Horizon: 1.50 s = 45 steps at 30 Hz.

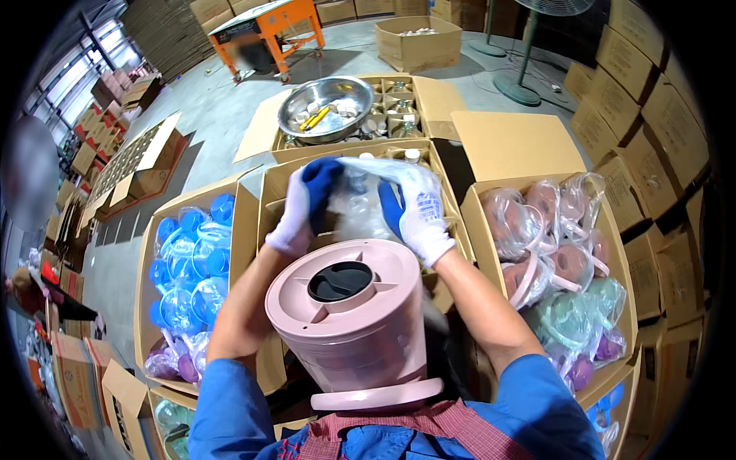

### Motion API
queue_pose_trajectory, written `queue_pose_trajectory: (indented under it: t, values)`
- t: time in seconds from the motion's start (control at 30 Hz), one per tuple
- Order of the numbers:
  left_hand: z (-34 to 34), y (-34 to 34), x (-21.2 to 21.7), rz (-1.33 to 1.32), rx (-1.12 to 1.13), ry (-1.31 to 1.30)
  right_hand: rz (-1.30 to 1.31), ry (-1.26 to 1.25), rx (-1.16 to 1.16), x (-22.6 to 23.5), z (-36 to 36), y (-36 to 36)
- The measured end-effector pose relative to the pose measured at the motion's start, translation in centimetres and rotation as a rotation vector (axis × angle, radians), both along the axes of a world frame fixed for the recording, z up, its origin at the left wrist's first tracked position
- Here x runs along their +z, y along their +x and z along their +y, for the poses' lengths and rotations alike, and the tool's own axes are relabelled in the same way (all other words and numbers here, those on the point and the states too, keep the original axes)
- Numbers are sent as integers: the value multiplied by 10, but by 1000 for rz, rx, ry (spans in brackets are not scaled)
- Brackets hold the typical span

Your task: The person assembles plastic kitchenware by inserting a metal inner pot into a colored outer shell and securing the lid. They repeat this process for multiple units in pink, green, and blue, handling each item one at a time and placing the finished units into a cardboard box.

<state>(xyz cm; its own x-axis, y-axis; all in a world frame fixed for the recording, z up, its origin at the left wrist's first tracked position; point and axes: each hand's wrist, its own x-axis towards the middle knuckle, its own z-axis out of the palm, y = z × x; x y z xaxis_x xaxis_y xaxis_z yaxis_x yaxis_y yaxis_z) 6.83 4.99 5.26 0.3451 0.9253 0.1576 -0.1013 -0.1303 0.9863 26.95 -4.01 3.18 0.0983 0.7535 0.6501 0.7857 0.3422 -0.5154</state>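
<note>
Both my hands wear white gloves with blue palms. My left hand [307, 201] and my right hand [418, 211] grip opposite sides of a clear plastic bag [360, 205], which stretches between them above an open carton. Closer to my body, between my forearms, a pink plastic bucket-like container [360, 322] stands upside down, its base with a round black insert [341, 281] facing up. White-capped glass bottles [412, 156] show just beyond the bag. What lies inside the bag is hard to make out.
A steel bowl [287, 119] with a yellow cutter [315, 118] rests on a divided carton of bottles. Left is a carton of bagged blue plastic pieces [188, 257]; right, one with pink and green pieces [579, 314]. Stacked cartons [652, 115] and a standing fan [525, 61] are farther right.
</note>
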Motion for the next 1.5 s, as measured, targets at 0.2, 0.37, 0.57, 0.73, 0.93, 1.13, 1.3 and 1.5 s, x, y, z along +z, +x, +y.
queue_pose_trajectory:
  t: [0.2,0.37,0.57,0.73,0.93,1.13,1.3,1.5]
  values:
    - [-168,-63,2,-234,235,47,1290,-380,492,-34,-58,28]
    - [-242,-134,-8,297,-112,151,910,-354,166,-52,-191,-36]
    - [-349,-175,-81,1009,-350,511,-48,-705,623,19,-279,-7]
    - [-415,-140,-96,1151,-52,621,34,-1059,999,5,-367,-66]
    - [-392,-77,-79,437,298,701,294,-722,246,19,-398,-84]
    - [-455,-48,50,366,58,1405,473,-160,326,40,-381,-95]
    - [-392,-247,-16,229,409,933,524,-240,282,77,-356,-92]
    - [-533,-699,-89,1585,1687,-125,508,-279,426,70,-280,-182]
